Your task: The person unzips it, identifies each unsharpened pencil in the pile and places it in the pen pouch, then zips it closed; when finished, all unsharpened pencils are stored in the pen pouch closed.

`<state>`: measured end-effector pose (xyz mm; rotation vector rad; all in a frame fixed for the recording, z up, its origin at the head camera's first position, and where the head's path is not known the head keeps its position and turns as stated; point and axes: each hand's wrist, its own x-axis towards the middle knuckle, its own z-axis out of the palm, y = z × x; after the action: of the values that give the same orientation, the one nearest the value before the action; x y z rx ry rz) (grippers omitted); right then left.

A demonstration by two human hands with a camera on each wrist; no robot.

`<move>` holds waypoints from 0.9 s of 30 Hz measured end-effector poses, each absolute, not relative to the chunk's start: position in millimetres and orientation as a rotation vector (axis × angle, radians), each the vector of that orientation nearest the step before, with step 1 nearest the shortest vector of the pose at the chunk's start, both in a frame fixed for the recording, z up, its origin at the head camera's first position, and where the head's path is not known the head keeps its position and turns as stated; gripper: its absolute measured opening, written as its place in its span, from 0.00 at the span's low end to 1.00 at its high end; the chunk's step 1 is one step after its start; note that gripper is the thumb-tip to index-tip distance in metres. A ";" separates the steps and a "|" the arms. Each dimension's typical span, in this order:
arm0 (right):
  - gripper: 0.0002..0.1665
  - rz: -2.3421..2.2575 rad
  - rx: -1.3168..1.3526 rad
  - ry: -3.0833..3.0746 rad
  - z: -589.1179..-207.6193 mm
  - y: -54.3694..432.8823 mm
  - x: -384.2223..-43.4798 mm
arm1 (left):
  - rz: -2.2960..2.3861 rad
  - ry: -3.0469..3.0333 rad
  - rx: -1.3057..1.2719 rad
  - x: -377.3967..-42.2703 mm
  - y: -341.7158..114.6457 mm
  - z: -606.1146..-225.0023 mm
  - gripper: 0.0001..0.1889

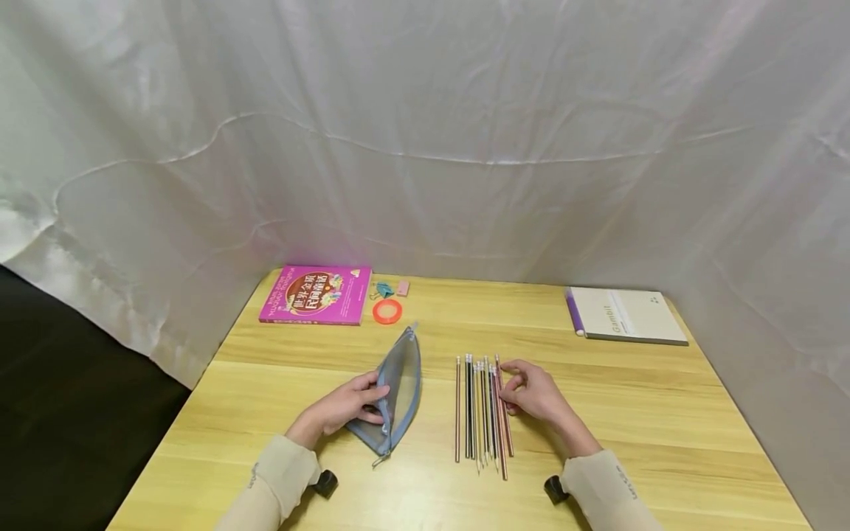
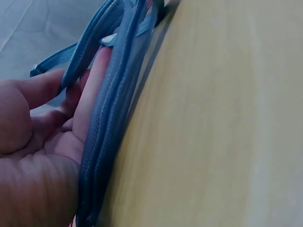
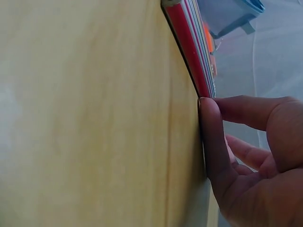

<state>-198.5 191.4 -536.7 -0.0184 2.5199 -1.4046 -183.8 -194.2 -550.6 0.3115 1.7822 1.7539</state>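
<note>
A blue-edged mesh zip pouch [image 1: 417,369] stands tilted with its mouth spread. My left hand [image 1: 341,407] grips its near side, thumb over the edge; in the left wrist view the fingers reach between the blue zip edges [image 2: 102,127]. To the right, several pencils [image 1: 469,413] lie side by side, pointing toward me, with their ferrule ends away. My right hand [image 1: 536,396] is at the right of this row. Its thumb and forefinger pinch the outermost reddish pencil [image 1: 506,428]; the right wrist view has the fingertips right at a red pencil [image 3: 189,56].
At the back left lie a pink book [image 1: 352,295], an orange-red tape roll [image 1: 387,311], blue clips [image 1: 384,290] and a pink eraser [image 1: 403,288]. A pale notebook [image 1: 631,313] with a purple marker [image 1: 575,313] lies back right. Grey curtains surround the wooden table.
</note>
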 end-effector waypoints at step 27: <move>0.50 -1.382 0.058 2.526 -535.0 185.5 -200.0 | 1.876 1.715 0.274 -179.8 -182.3 -563.0 0.13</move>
<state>-200.0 185.5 -535.0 0.0584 2.5258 -1.3823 -179.8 -182.3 -563.0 0.2736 1.7149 1.8759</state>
